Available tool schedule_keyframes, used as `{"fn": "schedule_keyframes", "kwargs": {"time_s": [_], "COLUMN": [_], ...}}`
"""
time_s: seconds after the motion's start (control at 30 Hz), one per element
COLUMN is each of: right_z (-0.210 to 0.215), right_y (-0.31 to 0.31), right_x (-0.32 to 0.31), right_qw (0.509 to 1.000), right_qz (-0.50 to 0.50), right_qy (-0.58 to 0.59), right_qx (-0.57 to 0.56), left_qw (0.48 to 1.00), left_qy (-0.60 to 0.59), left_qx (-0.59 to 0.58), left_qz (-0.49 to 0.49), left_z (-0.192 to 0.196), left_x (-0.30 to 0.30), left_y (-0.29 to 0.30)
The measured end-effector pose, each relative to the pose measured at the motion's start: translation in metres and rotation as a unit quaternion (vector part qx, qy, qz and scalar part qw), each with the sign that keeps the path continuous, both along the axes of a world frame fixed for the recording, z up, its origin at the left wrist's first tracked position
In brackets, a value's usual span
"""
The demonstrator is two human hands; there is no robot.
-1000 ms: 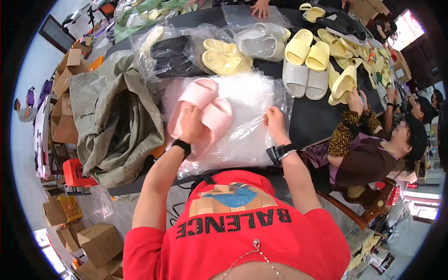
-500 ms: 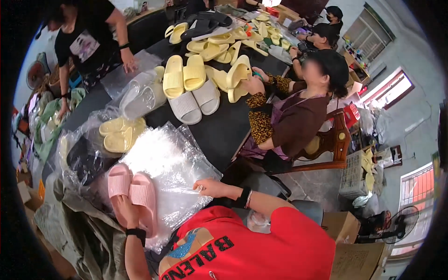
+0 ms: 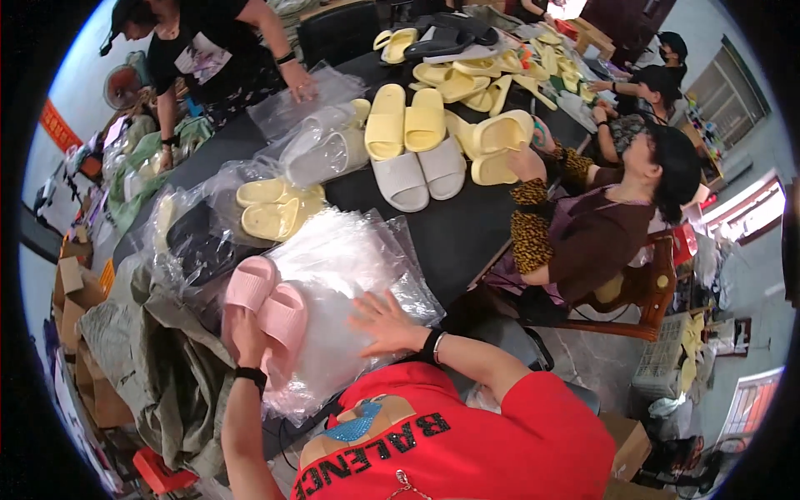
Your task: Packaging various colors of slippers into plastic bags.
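Grasping the pink slippers [image 3: 284,315] with the left hand [image 3: 245,337], with fingers tucked toward the strap opening of the left one. Cannot tell how firmly, with fingertips hidden. Lying side by side over the left part of the stacked clear bags [image 3: 333,250], with straps up and toes forward, just beside the crumpled cloth [image 3: 158,358]. Spreading the right hand [image 3: 387,327] wide over the bags, palm down, clenching nothing, seemingly touching the top layer. Cannot tell the pressure.

Looking light and springy, likely moulded foam: soft enough to give under a squeeze, hard to break. Probably not slippery against bare skin, thanks to the ribbed straps. Best taken by the straps, or by both inner sole edges pinched together, so as to keep from splaying. Less secure by toe or heel alone, and apt to swing.

Expect different handling from the bags: thin, limp, glossy, likely slippery and prone to cling in layers. Best taken at a free corner or edge, with a light pinch to part a single layer; likely to tear under a hard tug.
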State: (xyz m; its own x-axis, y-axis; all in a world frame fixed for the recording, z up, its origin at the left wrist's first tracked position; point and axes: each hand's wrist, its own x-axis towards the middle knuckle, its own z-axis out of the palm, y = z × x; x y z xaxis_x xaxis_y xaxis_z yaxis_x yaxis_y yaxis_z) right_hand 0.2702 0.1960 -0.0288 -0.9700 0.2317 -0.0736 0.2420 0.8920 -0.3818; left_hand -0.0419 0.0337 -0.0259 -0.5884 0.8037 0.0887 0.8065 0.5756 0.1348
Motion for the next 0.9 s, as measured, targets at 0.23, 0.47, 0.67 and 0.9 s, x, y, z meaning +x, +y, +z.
{"fn": "schedule_keyframes", "kwargs": {"time_s": [0.23,0.47,0.67,0.9], "right_z": [0.001,0.004,0.006,-0.031], "right_y": [0.012,-0.003,-0.009,0.015], "right_x": [-0.001,-0.003,-0.002,-0.003], "right_qw": [0.999,0.993,0.992,0.996], "right_qz": [0.007,0.005,0.014,-0.007], "right_qy": [0.009,-0.109,-0.109,0.079], "right_qx": [-0.030,-0.047,-0.057,-0.031], "left_qw": [0.961,0.899,0.906,0.940], "left_qy": [-0.131,0.021,-0.239,-0.009], "left_qx": [0.110,0.232,0.069,0.048], "left_qz": [-0.218,-0.371,-0.342,-0.337], "left_z": [0.148,0.224,0.131,0.092], "left_x": [0.023,0.073,0.093,0.144], "left_y": [0.096,0.291,0.291,0.120]}}
